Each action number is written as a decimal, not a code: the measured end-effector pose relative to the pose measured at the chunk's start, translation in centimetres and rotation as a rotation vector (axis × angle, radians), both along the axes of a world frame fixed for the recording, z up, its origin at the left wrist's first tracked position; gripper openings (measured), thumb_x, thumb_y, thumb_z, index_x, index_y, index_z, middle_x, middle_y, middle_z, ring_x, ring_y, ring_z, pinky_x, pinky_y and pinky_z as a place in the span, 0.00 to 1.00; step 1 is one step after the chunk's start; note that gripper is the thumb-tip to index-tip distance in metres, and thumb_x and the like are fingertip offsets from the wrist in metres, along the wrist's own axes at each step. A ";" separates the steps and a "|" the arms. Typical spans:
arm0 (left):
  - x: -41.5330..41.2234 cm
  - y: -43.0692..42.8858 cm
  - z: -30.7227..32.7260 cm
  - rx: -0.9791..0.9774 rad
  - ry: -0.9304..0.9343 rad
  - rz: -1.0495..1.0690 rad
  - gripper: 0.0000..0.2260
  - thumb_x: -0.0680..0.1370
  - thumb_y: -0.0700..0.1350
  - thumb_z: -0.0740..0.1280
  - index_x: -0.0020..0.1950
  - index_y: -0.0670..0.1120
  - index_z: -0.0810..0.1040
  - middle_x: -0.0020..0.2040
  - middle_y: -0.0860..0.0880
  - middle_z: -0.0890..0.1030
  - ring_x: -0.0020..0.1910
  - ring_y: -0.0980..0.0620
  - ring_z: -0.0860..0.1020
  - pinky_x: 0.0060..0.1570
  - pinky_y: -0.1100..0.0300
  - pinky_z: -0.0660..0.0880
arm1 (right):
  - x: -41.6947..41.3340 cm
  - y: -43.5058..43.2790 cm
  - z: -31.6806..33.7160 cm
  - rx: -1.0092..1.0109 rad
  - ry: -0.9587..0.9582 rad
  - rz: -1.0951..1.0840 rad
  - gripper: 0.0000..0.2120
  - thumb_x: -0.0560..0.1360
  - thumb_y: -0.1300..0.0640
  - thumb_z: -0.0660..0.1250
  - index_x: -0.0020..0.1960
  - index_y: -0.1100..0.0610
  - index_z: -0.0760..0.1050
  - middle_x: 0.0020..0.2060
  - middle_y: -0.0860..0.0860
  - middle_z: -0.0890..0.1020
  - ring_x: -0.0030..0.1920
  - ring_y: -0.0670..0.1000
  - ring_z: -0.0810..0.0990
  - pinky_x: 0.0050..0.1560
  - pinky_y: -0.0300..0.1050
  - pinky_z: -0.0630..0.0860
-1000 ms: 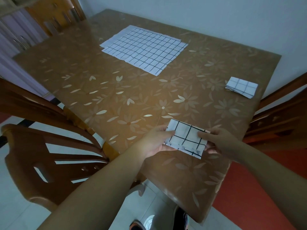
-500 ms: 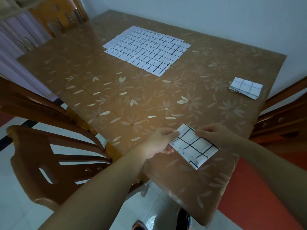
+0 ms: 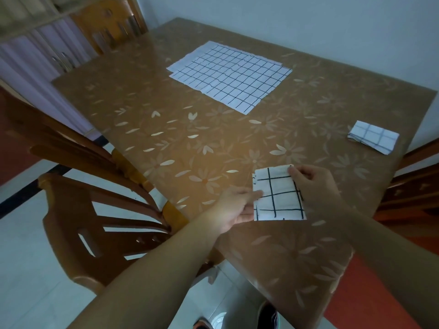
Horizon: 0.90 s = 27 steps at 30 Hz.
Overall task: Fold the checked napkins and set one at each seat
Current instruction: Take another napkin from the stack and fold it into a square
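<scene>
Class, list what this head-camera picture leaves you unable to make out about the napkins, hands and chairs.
- Head: sheet count in the flat napkin stack, covered by its top sheet.
- Head: upper right edge of the held napkin, behind the right hand.
- Head: lower fingers of the left hand, under that napkin.
- Head: right chair, cut by the frame edge.

A table (image 3: pixel 213 148) wears a glossy brown cover printed with pale flowers and leaves. Below its near corner lies a white tiled floor (image 3: pixel 28 269), crossed at left by a black strip (image 3: pixel 26 193), with a red floor area (image 3: pixel 370 293) at right. A dark shoe (image 3: pixel 268 314) shows at the bottom edge. A pale wall (image 3: pixel 308 24) stands behind, and a cabinet (image 3: pixel 40 51) with lilac doors at far left.
</scene>
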<state>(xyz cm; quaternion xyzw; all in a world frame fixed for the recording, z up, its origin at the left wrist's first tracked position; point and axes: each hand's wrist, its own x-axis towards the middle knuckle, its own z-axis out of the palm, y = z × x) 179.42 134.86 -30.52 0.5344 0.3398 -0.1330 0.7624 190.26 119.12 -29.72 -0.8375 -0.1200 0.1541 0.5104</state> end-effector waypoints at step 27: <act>-7.7 11.6 0.8 0.223 -0.076 -0.144 0.09 0.81 0.44 0.65 0.60 0.47 0.76 0.45 0.47 0.84 0.37 0.53 0.82 0.33 0.64 0.77 | -10.1 11.7 -0.5 0.231 0.685 -0.139 0.08 0.78 0.61 0.65 0.54 0.63 0.79 0.46 0.59 0.84 0.38 0.51 0.82 0.30 0.40 0.76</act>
